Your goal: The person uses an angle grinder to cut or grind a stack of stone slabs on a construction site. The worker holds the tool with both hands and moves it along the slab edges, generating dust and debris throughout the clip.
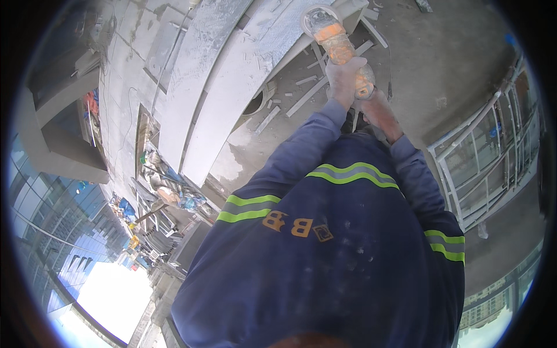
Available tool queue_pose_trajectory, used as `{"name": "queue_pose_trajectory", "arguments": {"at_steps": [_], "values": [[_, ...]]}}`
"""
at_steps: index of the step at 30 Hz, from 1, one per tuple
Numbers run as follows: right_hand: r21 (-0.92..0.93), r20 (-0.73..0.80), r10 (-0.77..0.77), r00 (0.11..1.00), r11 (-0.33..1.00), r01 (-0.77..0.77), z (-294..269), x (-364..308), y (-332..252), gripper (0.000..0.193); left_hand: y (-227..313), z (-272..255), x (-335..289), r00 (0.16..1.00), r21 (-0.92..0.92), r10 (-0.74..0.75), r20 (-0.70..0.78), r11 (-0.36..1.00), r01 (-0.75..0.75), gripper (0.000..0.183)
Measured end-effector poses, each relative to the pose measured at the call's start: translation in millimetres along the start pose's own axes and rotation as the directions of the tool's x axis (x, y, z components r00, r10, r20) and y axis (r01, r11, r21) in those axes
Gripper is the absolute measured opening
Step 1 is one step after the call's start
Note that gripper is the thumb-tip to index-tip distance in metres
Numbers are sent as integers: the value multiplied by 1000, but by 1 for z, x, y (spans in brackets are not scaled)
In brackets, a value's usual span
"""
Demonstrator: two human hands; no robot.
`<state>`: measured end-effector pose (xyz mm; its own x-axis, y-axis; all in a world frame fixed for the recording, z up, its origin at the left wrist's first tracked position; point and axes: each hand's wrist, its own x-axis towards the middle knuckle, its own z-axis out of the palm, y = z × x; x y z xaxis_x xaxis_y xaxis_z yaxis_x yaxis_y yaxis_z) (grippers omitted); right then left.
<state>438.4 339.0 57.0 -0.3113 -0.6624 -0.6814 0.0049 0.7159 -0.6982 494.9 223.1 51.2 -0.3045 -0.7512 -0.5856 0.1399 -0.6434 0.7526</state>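
An orange angle grinder, coated in pale dust, is held out in front of me. Its round disc end points away, close to the edge of a long grey-white board; whether it touches the board I cannot tell. My left hand is wrapped round the middle of the grinder's body. Behind it, at the rear end of the tool, my right hand is closed, its fingers partly hidden. Both hands look dusty.
Cut strips and small offcuts litter the concrete floor under the boards. On the right stands a white metal frame with bars. A cable crosses the slabs at left, near a heap of bags and scrap.
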Motion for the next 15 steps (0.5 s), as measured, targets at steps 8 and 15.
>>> {"name": "queue_pose_trajectory", "arguments": {"at_steps": [8, 15], "values": [[67, 7, -2, 1000, 998, 2, 13, -13, -6, 21, -1, -13, -7, 1000, 23, 14, -3, 1000, -14, 32], [-78, 118, -103, 988, 991, 112, 27, -10, 20, 17, 4, -26, -21, 1000, 45, -5, -3, 999, 5, 34]]}}
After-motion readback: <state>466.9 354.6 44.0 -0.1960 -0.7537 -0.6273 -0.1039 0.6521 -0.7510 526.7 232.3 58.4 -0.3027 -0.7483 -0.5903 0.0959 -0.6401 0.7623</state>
